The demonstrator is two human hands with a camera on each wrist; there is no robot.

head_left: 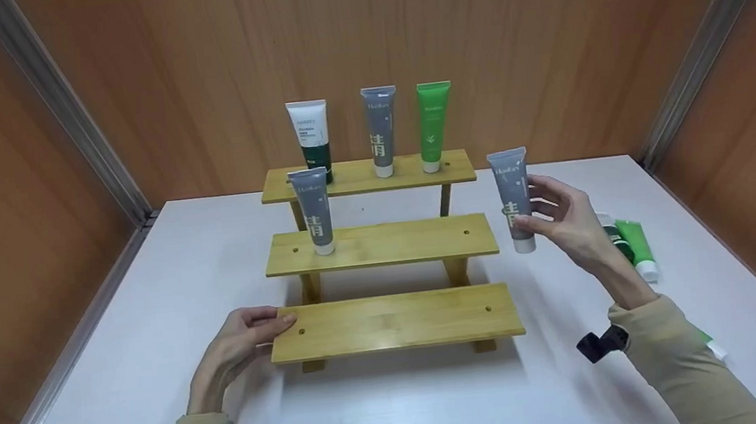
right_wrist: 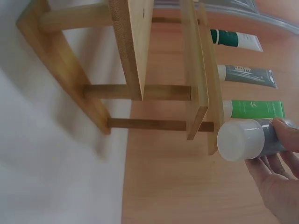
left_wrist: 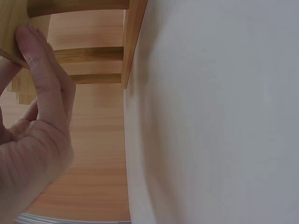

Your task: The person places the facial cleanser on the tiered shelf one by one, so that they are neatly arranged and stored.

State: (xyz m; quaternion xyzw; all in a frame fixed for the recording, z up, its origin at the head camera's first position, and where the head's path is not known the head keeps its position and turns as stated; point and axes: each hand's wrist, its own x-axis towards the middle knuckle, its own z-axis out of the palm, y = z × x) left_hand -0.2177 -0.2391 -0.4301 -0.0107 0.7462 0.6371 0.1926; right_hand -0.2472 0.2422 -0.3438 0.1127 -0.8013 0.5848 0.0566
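Grey-blue squeeze tube with a white cap (head_left: pixel 515 190): we have it in our right hand (head_left: pixel 565 220), thumb on the near side, fingers curled behind, so the grip is closed around the tube body. It's in the air just right of the stand, level with the middle tier in the head view, cap down, slightly tilted, apart from the wood.

Our left hand (head_left: pixel 234 343) pinches the left end of the lowest board of the three-tier light-wood stand (head_left: pixel 393 323), thumb on top, fingers underneath.

Top tier, left to right, we see a white and dark-green tube (head_left: pixel 309 117), a second grey-blue tube (head_left: pixel 380 120) and a bright green tube (head_left: pixel 435 118), all upright on their caps. Middle tier, left end: a third grey-blue tube (head_left: pixel 314 204), also upright.

On the white table (head_left: pixel 104 346), right of the right hand, lie a green tube with a white cap (head_left: pixel 636 241) and, just beside it, a dark-green and white tube, partly hidden. One more white cap (head_left: pixel 716 350) shows past our beige right sleeve (head_left: pixel 681 356). Wood-grain panels (head_left: pixel 506 30) surround the table.
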